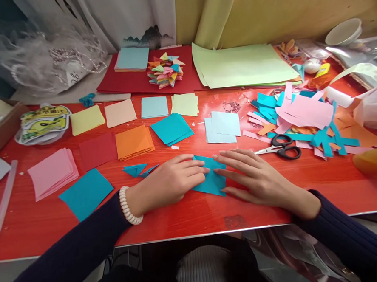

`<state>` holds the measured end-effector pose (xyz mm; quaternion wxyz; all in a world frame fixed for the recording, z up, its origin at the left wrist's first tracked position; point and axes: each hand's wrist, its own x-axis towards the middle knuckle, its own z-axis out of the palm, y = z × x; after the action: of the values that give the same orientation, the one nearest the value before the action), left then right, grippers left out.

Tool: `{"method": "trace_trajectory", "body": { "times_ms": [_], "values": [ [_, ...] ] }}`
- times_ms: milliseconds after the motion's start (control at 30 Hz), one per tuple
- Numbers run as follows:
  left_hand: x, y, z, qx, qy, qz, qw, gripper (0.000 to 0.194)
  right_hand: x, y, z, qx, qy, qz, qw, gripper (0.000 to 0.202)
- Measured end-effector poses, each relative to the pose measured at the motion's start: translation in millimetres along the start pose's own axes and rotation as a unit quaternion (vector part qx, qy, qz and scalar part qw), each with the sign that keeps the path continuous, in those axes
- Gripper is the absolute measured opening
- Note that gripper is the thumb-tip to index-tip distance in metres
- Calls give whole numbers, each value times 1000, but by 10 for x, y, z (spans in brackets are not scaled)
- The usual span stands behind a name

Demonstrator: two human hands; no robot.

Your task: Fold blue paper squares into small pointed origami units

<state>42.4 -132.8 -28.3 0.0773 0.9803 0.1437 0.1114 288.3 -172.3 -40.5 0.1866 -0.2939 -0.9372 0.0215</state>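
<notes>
Both hands lie flat and open on a blue paper [211,178] on the red table [186,213]. The left hand [170,180] and the right hand [251,175] press it down with their fingertips, gripping nothing.

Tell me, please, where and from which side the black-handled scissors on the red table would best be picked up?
Take the black-handled scissors by the two black finger loops, which lie at their right end, nearest the right hand. Come from above and from the right: the scissors lie flat on the red table, the metal blades point left toward the teal paper under both hands, and paper scraps crowd the far side.
</notes>
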Motion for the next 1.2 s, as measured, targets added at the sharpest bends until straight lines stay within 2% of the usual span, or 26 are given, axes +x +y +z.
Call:
{"method": "trace_trajectory", "body": {
  "times_ms": [133,200,300,433,533,667,800,933,1000,1200],
  "values": [
    [-7,46,47,13,20,-48,999,24,20,-19,3,68,-41,-36,996,38],
    [-3,58,56,18,31,-63,997,31,31,-27,-7,78,-36,-38,996,39],
    [-15,38,50,23,15,-67,997,38,39,-41,-25,34,-39,-58,997,37],
    [-52,15,26,24,9,-52,998,37,71,-70,-49,-75,-32,-107,991,28],
    [-70,42,19,50,19,-54,997,33,118,-81,-50,-87,-17,-136,987,25],
    [-84,89,50,107,43,-44,992,34,146,-76,-24,-15,-25,-88,996,25],
    [-95,92,79,173,76,7,982,26,106,-79,10,-14,-31,-64,997,33],
    [-102,74,74,173,84,19,981,19,83,-90,27,22,18,-46,999,28],
    [-102,71,74,157,78,16,984,19,106,-98,37,60,39,-10,997,21],
    [-77,108,54,87,88,-25,992,22,214,-121,76,155,27,143,977,11]
  ]
}}
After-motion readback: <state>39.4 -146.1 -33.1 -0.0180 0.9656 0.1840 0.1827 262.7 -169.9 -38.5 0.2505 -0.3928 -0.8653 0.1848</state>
